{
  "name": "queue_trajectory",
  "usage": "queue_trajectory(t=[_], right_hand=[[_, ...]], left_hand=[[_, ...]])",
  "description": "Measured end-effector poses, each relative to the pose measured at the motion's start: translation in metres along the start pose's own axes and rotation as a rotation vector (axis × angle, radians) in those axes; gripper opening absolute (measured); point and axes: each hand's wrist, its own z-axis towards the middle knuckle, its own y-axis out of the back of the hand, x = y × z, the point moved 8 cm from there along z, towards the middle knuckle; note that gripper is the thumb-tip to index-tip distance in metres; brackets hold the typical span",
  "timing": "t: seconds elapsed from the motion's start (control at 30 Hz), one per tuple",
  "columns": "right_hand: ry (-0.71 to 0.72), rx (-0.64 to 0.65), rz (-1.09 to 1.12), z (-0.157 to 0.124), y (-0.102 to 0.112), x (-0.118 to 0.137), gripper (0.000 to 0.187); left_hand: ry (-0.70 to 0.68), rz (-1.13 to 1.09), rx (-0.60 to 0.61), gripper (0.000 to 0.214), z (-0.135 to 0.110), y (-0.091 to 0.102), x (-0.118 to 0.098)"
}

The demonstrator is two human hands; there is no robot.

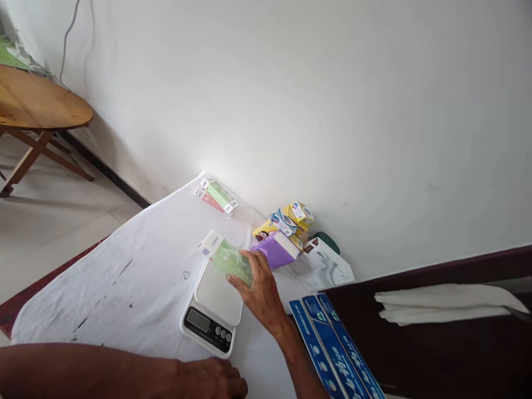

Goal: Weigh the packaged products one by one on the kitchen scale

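Note:
My right hand [256, 288] is closed on one end of a long green box [226, 256], holding it over the white platform of a small digital kitchen scale [213, 308]. Whether the box touches the platform I cannot tell. The scale's dark display and buttons face me. My left hand [211, 378] rests on the white cloth at the bottom edge, just in front of the scale, fingers curled and holding nothing I can see.
The table is covered by a white cloth [137, 277]. Two flat boxes, green and red [216, 197], lie at its far edge. A purple box [276, 249], yellow boxes [288, 219] and a paper sheet [322, 266] sit by the wall. Blue long boxes [332, 349] lie right. A round wooden table [37, 105] stands far left.

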Motion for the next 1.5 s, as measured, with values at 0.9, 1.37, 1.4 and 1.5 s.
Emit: queue_trajectory(t=[0.9, 1.37, 1.4, 1.5], right_hand=[[-0.167, -0.217, -0.152, -0.107, 0.010, -0.009, 0.054], [-0.501, -0.352, -0.364, -0.224, 0.021, -0.100, 0.057], [-0.503, -0.344, -0.372, -0.228, 0.016, -0.103, 0.057], [-0.470, -0.309, -0.445, -0.232, 0.012, -0.101, 0.059]], left_hand=[[0.243, 0.013, 0.197, 0.021, 0.007, 0.002, -0.009], [0.178, 0.021, 0.215, 0.014, 0.009, 0.007, -0.017], [0.182, 0.025, 0.211, 0.013, 0.009, 0.008, -0.016], [0.183, 0.038, 0.180, 0.013, 0.009, 0.008, -0.015]])
